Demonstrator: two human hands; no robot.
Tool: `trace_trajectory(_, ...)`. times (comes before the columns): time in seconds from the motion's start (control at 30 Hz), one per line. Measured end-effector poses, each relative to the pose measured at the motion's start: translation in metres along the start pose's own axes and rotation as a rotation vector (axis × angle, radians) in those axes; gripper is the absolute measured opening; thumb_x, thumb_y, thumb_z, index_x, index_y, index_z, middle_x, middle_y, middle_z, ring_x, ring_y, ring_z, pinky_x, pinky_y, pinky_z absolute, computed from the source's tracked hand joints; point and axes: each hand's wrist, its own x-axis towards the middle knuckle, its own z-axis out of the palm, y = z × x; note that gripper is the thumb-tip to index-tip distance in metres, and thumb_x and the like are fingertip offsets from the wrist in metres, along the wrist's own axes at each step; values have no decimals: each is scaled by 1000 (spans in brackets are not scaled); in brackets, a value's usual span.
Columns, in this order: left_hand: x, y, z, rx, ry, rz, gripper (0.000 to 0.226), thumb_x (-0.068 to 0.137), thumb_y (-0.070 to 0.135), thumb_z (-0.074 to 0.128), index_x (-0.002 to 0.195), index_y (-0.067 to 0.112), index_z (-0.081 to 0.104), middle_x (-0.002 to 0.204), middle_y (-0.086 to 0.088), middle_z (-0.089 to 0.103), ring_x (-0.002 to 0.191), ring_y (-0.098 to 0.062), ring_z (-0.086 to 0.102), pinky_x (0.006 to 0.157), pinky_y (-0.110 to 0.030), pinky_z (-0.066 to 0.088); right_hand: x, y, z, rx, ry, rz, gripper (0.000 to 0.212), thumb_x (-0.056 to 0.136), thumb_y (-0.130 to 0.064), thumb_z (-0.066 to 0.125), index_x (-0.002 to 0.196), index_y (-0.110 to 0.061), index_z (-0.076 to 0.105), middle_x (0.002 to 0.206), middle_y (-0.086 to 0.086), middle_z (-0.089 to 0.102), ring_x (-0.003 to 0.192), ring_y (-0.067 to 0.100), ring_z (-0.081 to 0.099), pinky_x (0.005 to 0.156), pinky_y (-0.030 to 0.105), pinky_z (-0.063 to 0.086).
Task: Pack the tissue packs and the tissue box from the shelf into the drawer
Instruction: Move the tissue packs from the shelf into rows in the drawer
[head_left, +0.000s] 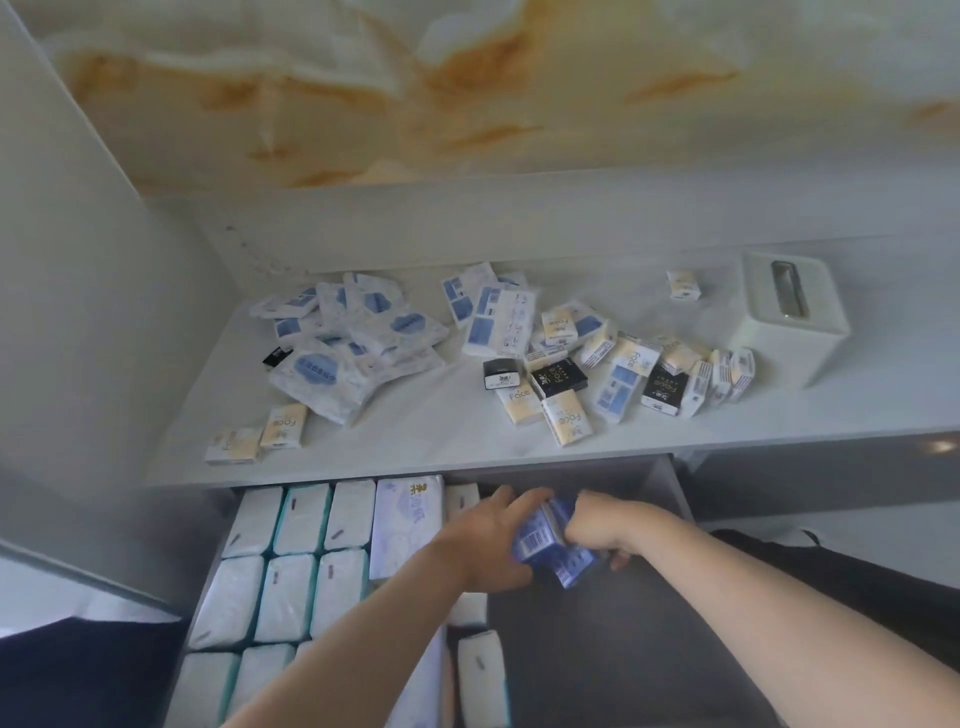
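Over the open drawer (639, 654), mid-frame, a bundle of blue tissue packs (540, 543) sits between both hands, just above the drawer's bare grey right part. Left hand (491, 540) grips the bundle from its left side, fingers curled over the top edge. Right hand (602, 527) clasps it from the right, fingers wrapped under; fingertips partly hidden. How many packs are in the bundle is unclear, blurred.

Drawer's left part is filled with rows of large white packs (291, 561) with teal edges, standing side by side. Next to them is a white pack with purple print (405, 519), and a few small white packs (480, 675) are along the middle.

Shelf (441, 436) above the drawer carries the rest: a pile of flat white-and-blue packs (353, 358) at left, two yellow packs (254, 434) near the front left edge, a loose scatter of small yellow, black and blue-white packs (597, 374) at centre-right. White tissue box (789, 322) stands at the shelf's right end, slot facing up, touching the scatter's right edge. One small pack (683, 285) lies alone just left of the box, toward the back.

Marble-pattern wall (467, 78) is behind the shelf.
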Motion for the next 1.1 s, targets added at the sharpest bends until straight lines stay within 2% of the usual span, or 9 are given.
trace_trajectory(0.1, 18, 1, 18, -71, -57, -21, 79, 74, 35, 70, 139, 43, 26, 123, -2, 45, 111, -25, 52, 94, -36, 47, 11, 10, -1, 40, 2, 39, 65, 86, -19, 54, 146, -24, 29, 113, 15, 62, 81, 29, 67, 64, 41, 62)
trace_trajectory(0.17, 27, -1, 26, 63, -40, -38, 72, 75, 40, 69, 135, 36, 31, 124, -3, 51, 116, -25, 48, 98, -35, 42, 18, 17, 0, 81, 11, 33, 82, 86, -21, 57, 153, -37, 13, 125, 14, 58, 81, 29, 67, 58, 38, 60)
trace_trajectory(0.33, 44, -13, 37, 73, 110, -127, 55, 77, 36, 70, 121, 21, 41, 126, -3, 50, 115, -23, 50, 94, -32, 41, 39, 19, 10, 93, 85, 7, 64, 79, -22, 66, 137, -23, 37, 111, 7, 60, 91, 23, 63, 65, 33, 57)
trace_trajectory(0.5, 47, -24, 42, 210, 115, -66, 70, 86, 29, 63, 147, 31, 28, 139, -5, 40, 123, -29, 47, 104, -37, 37, 54, 11, 22, 89, 183, 12, 52, 85, -18, 61, 129, -13, 35, 122, 11, 58, 107, 29, 59, 71, 30, 44)
trace_trajectory(0.6, 49, -28, 41, 432, 141, -61, 62, 89, 40, 59, 145, 30, 34, 137, -4, 45, 126, -26, 43, 112, -37, 21, 58, 12, 27, 92, 212, 12, 52, 83, -14, 66, 125, -12, 35, 122, 12, 58, 108, 30, 59, 70, 31, 44)
trace_trajectory(0.73, 42, -27, 40, 518, 187, -56, 52, 89, 24, 57, 140, 23, 43, 140, -7, 38, 126, -29, 37, 105, -39, 27, 58, 11, 38, 186, 221, -35, 61, 80, -22, 76, 125, -15, 35, 123, 9, 56, 108, 28, 59, 67, 29, 45)
trace_trajectory(0.87, 39, -26, 36, 489, 249, -96, 43, 88, 21, 57, 131, 20, 53, 136, -6, 43, 124, -28, 39, 102, -36, 30, 62, 2, 54, 370, 138, 69, 71, 74, -32, 81, 126, -13, 36, 114, 10, 59, 86, 28, 66, 44, 28, 52)
trace_trajectory(0.97, 39, -28, 32, 472, 230, -130, 43, 87, 23, 60, 129, 18, 55, 133, -6, 47, 126, -27, 40, 105, -35, 29, 66, -4, 62, 438, 60, 93, 68, 78, -33, 81, 126, -9, 40, 97, 10, 64, 66, 21, 69, 44, 30, 55)
trace_trajectory(1.1, 39, -33, 31, 463, 199, -136, 45, 86, 18, 62, 130, 18, 55, 135, -5, 47, 128, -26, 39, 107, -35, 31, 66, -9, 57, 369, -66, -7, 41, 86, -26, 72, 122, -22, 52, 114, 1, 57, 105, 20, 59, 62, 32, 58)
